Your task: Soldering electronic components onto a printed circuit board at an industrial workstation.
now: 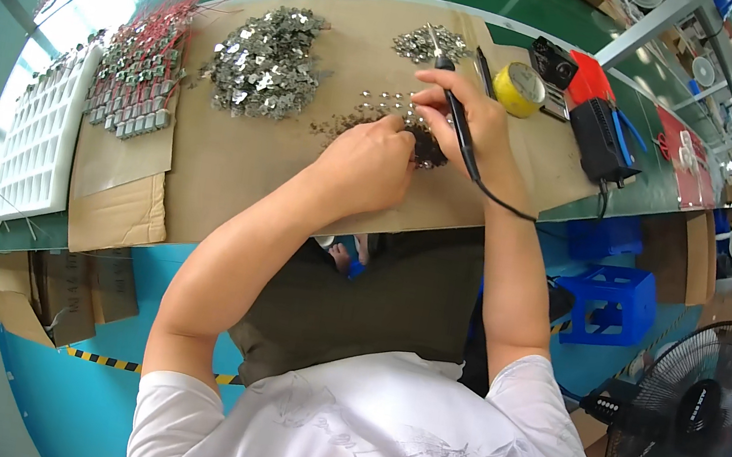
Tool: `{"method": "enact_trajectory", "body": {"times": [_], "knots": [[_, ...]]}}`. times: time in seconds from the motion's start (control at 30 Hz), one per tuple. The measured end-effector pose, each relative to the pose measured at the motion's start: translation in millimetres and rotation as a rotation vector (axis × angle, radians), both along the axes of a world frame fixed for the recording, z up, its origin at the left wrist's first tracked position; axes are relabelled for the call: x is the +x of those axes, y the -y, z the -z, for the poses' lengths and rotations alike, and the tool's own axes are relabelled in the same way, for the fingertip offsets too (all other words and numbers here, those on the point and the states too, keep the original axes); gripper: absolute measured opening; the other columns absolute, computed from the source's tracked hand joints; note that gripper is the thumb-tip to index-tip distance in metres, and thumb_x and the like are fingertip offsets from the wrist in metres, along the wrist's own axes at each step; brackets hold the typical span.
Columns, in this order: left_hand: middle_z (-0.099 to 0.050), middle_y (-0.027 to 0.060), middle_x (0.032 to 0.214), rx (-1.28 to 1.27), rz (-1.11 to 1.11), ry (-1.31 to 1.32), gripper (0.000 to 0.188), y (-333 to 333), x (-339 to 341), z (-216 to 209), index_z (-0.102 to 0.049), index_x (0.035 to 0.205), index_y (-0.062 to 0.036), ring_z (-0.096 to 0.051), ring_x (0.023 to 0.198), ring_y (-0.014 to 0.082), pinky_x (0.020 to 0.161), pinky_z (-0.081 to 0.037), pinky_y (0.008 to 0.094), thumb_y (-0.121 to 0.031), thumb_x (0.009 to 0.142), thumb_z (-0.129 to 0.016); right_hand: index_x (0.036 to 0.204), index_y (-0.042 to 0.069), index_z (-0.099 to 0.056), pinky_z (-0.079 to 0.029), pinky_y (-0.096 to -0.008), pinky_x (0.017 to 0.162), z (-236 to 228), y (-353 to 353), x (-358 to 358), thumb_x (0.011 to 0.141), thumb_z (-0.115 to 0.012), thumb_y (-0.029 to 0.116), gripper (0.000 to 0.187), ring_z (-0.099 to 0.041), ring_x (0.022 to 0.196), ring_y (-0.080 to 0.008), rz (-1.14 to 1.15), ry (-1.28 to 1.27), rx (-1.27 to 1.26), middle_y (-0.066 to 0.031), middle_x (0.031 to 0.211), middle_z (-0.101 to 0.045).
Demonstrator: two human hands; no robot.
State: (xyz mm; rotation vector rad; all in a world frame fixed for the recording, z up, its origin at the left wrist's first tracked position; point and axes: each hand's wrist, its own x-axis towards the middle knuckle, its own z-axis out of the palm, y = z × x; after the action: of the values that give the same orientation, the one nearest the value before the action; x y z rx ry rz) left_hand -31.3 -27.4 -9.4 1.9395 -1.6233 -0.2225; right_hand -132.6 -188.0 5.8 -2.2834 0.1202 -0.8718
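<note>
My right hand [481, 125] is closed around the black handle of a soldering iron [459, 132]. Its thin metal tip points up and away, and its cord trails down past my wrist. On the brown cardboard sheet [233, 171], my left hand [366, 164] has its fingers pinched together. What they hold, if anything, is hidden. Beside those fingertips lies a heap of small dark parts [430, 150]. Just beyond, small silvery parts [387, 97] are laid out in loose rows. A pile of small metal parts [432, 43] sits farther away.
Left of my hands are a big heap of shiny metal pieces [268, 63], small motors with red wires [134, 85] and a white compartment tray [41, 133]. At right stand a yellow tape roll [519, 90] and a black box [599, 140]. A fan [688, 418] and blue stool [608, 307] stand lower right.
</note>
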Motion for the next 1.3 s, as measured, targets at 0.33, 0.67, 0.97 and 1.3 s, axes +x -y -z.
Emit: {"method": "enact_trajectory", "body": {"times": [0.33,0.67,0.97,1.3], "knots": [[-0.069,0.016,0.098,0.026,0.009,-0.011,0.015,-2.3,3.2,-10.9,-0.075,0.092,-0.0016,-0.068,0.095,0.0375,0.088,-0.055,0.0459,-0.015,0.085,-0.073,0.121,0.008,-0.069,-0.059,-0.0374,0.079,12.8,-9.2,-44.0,0.083,-0.062,-0.013,0.044,-0.073,0.089,-0.0296,-0.026,-0.039,-0.066,-0.0154,0.094,-0.073],[-0.07,0.0193,0.094,-0.029,-0.291,0.065,0.026,-37.9,12.2,-45.5,-0.074,0.091,0.0013,-0.07,0.089,0.0368,0.082,-0.056,0.043,-0.02,0.079,-0.082,0.119,0.008,-0.07,-0.057,-0.0387,0.08,16.5,-10.1,-38.5,0.085,-0.071,-0.005,0.037,-0.069,0.088,-0.0284,0.034,0.028,-0.132,-0.0112,0.093,-0.074],[-0.072,0.0252,0.083,0.24,-0.282,0.05,0.026,-71.0,23.0,-21.6,-0.073,0.077,0.0002,-0.071,0.085,0.0441,0.08,-0.057,0.0524,-0.023,0.087,-0.067,0.124,0.002,-0.067,-0.059,-0.0288,0.078,36.3,-25.1,-34.4,0.09,-0.077,-0.005,0.037,-0.073,0.085,-0.0157,0.164,0.194,0.036,-0.0108,0.097,-0.077],[-0.077,0.014,0.089,0.055,-0.966,0.108,0.027,-184.5,188.6,-117.9,-0.077,0.099,-0.0037,-0.074,0.079,0.0253,0.072,-0.059,0.0411,-0.03,0.092,-0.075,0.122,-0.002,-0.066,-0.06,-0.0293,0.076,44.0,-38.5,-30.1,0.09,-0.077,-0.005,0.035,-0.074,0.084,-0.0175,0.117,0.264,-0.039,-0.0134,0.097,-0.077]]}}
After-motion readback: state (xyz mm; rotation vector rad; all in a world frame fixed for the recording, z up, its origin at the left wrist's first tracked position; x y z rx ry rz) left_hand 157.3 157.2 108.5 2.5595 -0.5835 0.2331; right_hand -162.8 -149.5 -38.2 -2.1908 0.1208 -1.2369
